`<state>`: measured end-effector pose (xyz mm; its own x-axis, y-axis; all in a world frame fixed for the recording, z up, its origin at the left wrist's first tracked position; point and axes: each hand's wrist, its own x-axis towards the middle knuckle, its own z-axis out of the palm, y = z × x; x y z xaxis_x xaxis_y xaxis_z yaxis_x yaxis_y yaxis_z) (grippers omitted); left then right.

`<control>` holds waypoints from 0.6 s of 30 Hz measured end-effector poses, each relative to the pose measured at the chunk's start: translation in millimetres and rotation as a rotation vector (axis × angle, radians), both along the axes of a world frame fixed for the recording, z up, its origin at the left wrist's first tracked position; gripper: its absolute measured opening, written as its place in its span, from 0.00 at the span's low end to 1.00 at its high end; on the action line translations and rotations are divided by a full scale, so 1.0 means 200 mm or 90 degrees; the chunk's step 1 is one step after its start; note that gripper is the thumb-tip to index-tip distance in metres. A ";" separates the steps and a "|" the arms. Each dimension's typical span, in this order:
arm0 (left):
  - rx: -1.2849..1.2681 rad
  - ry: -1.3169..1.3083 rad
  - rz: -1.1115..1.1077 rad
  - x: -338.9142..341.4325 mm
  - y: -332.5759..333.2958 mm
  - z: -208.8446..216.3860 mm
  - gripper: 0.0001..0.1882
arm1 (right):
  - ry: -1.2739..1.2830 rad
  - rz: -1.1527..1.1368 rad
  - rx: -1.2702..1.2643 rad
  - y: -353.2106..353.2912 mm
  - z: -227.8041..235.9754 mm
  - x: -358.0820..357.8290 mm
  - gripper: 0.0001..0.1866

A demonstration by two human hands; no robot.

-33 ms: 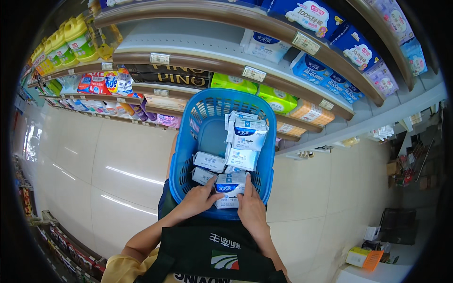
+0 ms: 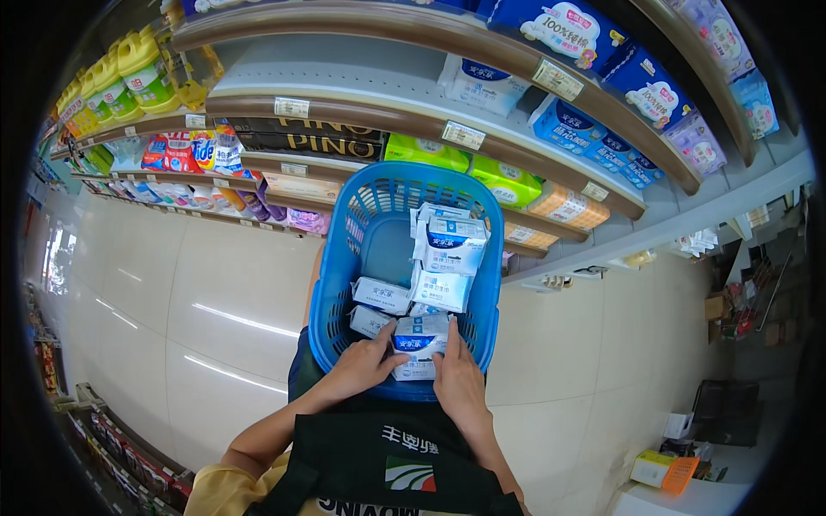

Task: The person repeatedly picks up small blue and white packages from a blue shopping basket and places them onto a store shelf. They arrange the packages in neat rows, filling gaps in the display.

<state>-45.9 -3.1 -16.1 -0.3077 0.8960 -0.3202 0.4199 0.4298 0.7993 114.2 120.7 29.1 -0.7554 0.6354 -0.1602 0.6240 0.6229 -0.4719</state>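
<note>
A blue plastic basket [image 2: 320, 314] with slotted sides stands in front of my body. At its near end, a white and blue pack of sanitary pads [image 2: 419, 351] is held upright between my two hands. My left hand [image 2: 368, 361] presses on its left side, thumb on the front face. My right hand [image 2: 458, 378] grips the right side, with the thumb at the front and the fingers along the edge. Farther up the basket, similar packs [image 2: 443, 288] stack along the right wall. Two more packs [image 2: 381, 295] lie left of the held one.
Beyond the basket runs a store shelf [image 2: 344, 73] with brown price rails. Green packages [image 2: 508, 181] sit just behind the basket's far rim. Blue packs [image 2: 594, 142] fill the shelf to the right. Yellow jugs [image 2: 142, 69] stand far left. Pale floor tiles [image 2: 232, 284] lie below.
</note>
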 end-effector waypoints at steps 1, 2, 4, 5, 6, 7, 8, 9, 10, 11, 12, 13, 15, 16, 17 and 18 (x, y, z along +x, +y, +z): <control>-0.006 -0.001 0.002 0.01 0.00 0.00 0.38 | -0.006 0.002 0.001 0.00 0.00 0.00 0.35; 0.010 -0.014 0.012 0.01 0.00 0.00 0.39 | -0.011 0.002 0.004 0.00 0.01 -0.01 0.35; 0.040 -0.040 0.032 0.01 0.00 0.00 0.40 | -0.016 0.002 0.023 0.01 0.02 -0.01 0.37; 0.044 -0.047 0.041 0.01 0.00 0.01 0.41 | -0.016 0.003 0.040 0.01 0.02 0.00 0.38; 0.048 -0.054 0.050 0.01 0.00 0.03 0.41 | -0.015 0.005 0.057 0.02 0.02 -0.01 0.39; 0.052 -0.061 0.059 0.02 0.00 0.04 0.42 | -0.007 -0.002 0.051 0.02 0.03 -0.01 0.39; 0.090 -0.079 0.089 0.03 0.00 0.04 0.43 | 0.004 -0.009 0.047 0.03 0.06 -0.02 0.39; 0.128 -0.098 0.119 0.04 0.00 0.04 0.44 | 0.014 -0.015 0.042 0.04 0.08 -0.03 0.39; 0.167 -0.116 0.150 0.04 0.01 0.04 0.46 | 0.059 -0.025 0.037 0.04 0.11 -0.04 0.38; 0.138 -0.161 0.165 0.02 0.02 0.05 0.48 | 0.106 -0.037 0.034 0.05 0.13 -0.06 0.37; 0.166 -0.160 0.192 0.02 0.03 0.07 0.47 | 0.153 -0.047 0.030 0.06 0.16 -0.07 0.37; 0.193 -0.159 0.219 0.02 0.04 0.09 0.46 | 0.163 -0.060 -0.006 0.06 0.19 -0.08 0.36; 0.238 -0.158 0.262 -0.02 0.08 0.14 0.47 | 0.192 -0.087 -0.068 0.08 0.26 -0.11 0.34; 0.277 -0.118 0.256 -0.05 0.10 0.16 0.46 | 0.243 -0.076 -0.049 0.10 0.26 -0.14 0.34; 0.315 -0.077 0.252 -0.08 0.13 0.17 0.45 | 0.293 -0.063 -0.030 0.12 0.25 -0.16 0.33; 0.352 -0.037 0.246 -0.10 0.15 0.18 0.44 | 0.343 -0.050 -0.011 0.13 0.26 -0.19 0.32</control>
